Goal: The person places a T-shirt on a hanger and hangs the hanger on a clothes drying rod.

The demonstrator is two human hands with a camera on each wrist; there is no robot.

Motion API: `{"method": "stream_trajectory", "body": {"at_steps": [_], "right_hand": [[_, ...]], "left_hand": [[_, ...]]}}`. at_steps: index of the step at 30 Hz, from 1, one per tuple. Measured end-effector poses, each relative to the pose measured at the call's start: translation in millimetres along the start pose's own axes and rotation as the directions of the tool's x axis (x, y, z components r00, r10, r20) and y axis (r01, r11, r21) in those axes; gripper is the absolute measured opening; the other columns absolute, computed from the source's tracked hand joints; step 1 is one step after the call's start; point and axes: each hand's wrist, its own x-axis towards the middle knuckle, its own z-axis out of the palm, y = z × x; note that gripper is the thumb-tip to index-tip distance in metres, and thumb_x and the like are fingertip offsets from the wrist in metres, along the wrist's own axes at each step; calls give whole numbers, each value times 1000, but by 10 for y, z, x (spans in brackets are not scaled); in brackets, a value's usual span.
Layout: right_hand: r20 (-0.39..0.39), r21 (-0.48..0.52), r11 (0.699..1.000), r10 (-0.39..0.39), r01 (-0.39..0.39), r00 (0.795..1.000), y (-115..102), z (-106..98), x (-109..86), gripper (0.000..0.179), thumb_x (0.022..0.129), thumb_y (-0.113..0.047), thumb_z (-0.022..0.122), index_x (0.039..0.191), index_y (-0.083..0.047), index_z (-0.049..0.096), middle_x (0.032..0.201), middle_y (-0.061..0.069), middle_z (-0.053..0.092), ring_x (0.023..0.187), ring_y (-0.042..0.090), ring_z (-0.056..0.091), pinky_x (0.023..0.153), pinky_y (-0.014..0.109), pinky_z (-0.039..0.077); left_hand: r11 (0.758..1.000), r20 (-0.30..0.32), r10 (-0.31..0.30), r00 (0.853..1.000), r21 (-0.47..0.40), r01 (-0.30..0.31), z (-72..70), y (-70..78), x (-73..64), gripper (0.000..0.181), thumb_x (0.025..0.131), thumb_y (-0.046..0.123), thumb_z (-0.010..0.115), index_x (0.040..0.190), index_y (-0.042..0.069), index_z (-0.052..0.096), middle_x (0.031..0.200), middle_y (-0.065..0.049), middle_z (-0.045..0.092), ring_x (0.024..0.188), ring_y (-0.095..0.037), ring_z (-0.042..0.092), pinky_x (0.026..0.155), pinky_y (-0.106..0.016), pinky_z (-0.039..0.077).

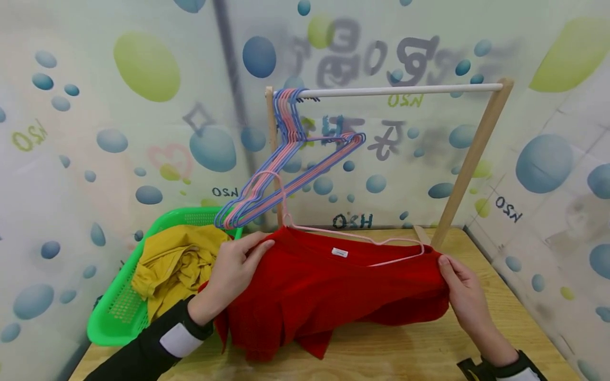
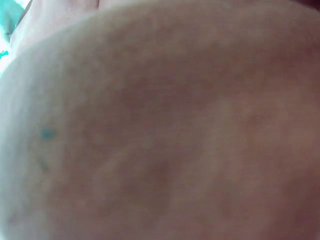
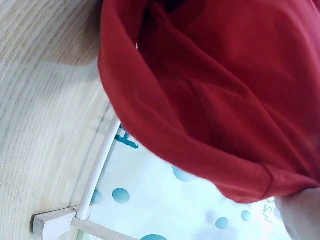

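Note:
A red shirt (image 1: 329, 291) hangs spread between the two hands above the table, its neckline facing up with a small white label inside. Inside the neckline lies a pink hanger (image 1: 333, 231), its hook standing up at the left. The left hand (image 1: 238, 270) pinches the shirt at the left shoulder between thumb and fingers. At the other shoulder, the right hand (image 1: 464, 288) grips the fabric with its thumb in front. In the right wrist view, the red fabric (image 3: 225, 100) droops in a loose fold. Blurred skin fills most of the left wrist view.
Behind the shirt stands a wooden rack with a white rod (image 1: 405, 90). Several blue and pink hangers (image 1: 290, 143) hang at its left end. A green basket (image 1: 109, 317) holding yellow clothing (image 1: 176, 264) is at the left on the wooden table (image 1: 405, 354).

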Motion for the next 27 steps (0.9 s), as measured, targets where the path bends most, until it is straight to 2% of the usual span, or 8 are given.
{"method": "stream_trajectory", "body": {"at_steps": [6, 11, 15, 18, 24, 27], "right_hand": [[6, 15, 1000, -12, 12, 1000, -29, 2, 4, 25, 98, -10, 45, 98, -20, 68, 81, -12, 65, 70, -1, 59, 60, 14, 46], [27, -127, 992, -14, 18, 1000, -38, -1, 23, 24, 98, -10, 45, 100, -19, 67, 81, -15, 64, 72, -1, 58, 61, 15, 47], [50, -290, 957, 4, 10, 999, -50, -13, 34, 23, 99, -14, 44, 106, -18, 66, 84, -20, 63, 74, -3, 58, 61, 17, 48], [72, -356, 934, 12, 15, 997, -57, -23, 45, 23, 99, -16, 44, 110, -16, 64, 86, -22, 61, 76, -4, 57, 62, 18, 48], [125, -363, 929, -30, 73, 992, -86, -2, 81, 22, 99, -13, 43, 107, -11, 63, 83, -17, 61, 74, -1, 56, 62, 18, 47], [148, -363, 925, -66, 116, 987, -104, 30, 99, 20, 99, -11, 43, 100, -7, 63, 81, -13, 58, 73, 2, 54, 62, 20, 45]], "left_hand": [[1000, 46, -9, 999, -23, 10, 0, -50, -44, 15, 90, 23, 60, 100, 20, 72, 85, 9, 69, 64, -5, 51, 56, -21, 41], [999, 70, 2, 998, -54, 2, 27, -43, -61, 14, 91, 25, 59, 97, 19, 71, 88, 8, 70, 70, -3, 58, 62, -22, 47], [998, 76, 14, 997, -64, -9, 51, -20, -70, 11, 91, 24, 59, 92, 20, 70, 81, 10, 67, 63, -4, 53, 57, -22, 44], [997, 90, 14, 996, -77, -7, 69, 4, -75, 11, 92, 24, 58, 90, 21, 69, 76, 11, 64, 60, -5, 49, 55, -22, 42], [994, 108, 12, 994, -107, 0, 114, 19, -91, 10, 92, 23, 58, 90, 20, 68, 72, 10, 59, 58, -4, 45, 52, -21, 39], [992, 123, 13, 992, -127, 3, 130, 9, -110, 11, 91, 23, 59, 92, 19, 69, 74, 8, 63, 59, -5, 48, 54, -22, 41]]}}
